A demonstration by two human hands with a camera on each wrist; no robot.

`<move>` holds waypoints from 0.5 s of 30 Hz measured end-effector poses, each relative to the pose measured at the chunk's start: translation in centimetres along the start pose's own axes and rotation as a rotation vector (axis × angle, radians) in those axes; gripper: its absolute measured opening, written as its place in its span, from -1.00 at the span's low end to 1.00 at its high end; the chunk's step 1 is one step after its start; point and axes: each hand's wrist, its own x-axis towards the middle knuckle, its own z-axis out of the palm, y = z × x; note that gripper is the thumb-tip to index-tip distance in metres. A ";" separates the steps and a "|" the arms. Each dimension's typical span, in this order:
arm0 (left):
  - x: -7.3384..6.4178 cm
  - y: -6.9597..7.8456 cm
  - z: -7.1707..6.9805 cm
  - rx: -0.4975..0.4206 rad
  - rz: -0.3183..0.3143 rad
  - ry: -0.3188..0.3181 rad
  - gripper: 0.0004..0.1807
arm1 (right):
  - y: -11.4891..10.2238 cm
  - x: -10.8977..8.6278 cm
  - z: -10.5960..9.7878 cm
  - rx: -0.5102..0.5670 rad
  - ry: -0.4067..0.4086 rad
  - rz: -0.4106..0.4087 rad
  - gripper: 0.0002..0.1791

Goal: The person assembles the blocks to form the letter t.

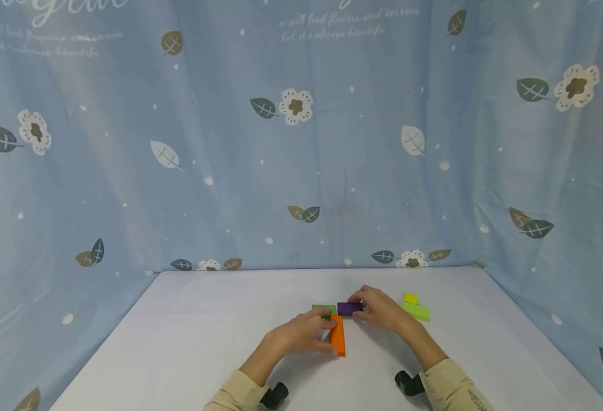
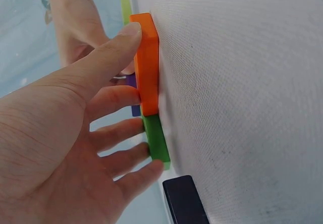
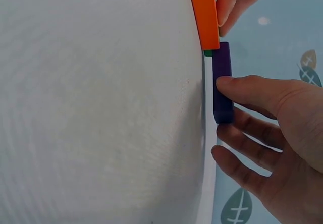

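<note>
My left hand (image 1: 303, 333) spans the orange block (image 1: 338, 339) lengthwise, with the thumb at its near end and the index finger by its far end. Other left fingers touch the green block (image 2: 158, 142), which lies just beyond the orange one and is partly covered in the head view. To the right, my right hand (image 1: 381, 309) holds a purple block (image 3: 222, 93), its thumb on one face and fingers at the other side and end. The purple block lies beside the green block, close to the orange block's far end.
Right of my right hand lie a lime-green block (image 1: 416, 311) and a smaller yellow block (image 1: 411, 298). Blue printed curtain (image 1: 332, 171) surrounds the white table (image 1: 203, 325). Black devices (image 1: 409, 383) sit at both wrists. A dark shape (image 2: 185, 201) shows low in the left wrist view.
</note>
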 end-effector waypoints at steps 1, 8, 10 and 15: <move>0.0 0.0 0.0 0.000 -0.002 0.000 -0.27 | 0.0 0.0 0.0 0.000 0.000 0.000 -0.71; -0.1 0.1 -0.1 -0.012 -0.010 -0.006 -0.27 | 0.1 0.1 0.0 -0.005 -0.004 0.002 -0.71; -0.1 0.2 -0.1 -0.011 -0.013 -0.006 -0.27 | 0.1 0.1 0.0 -0.004 -0.006 -0.002 -0.70; -0.2 0.2 -0.2 -0.010 -0.017 -0.005 -0.27 | -0.2 0.1 0.1 -0.008 -0.014 0.004 -0.70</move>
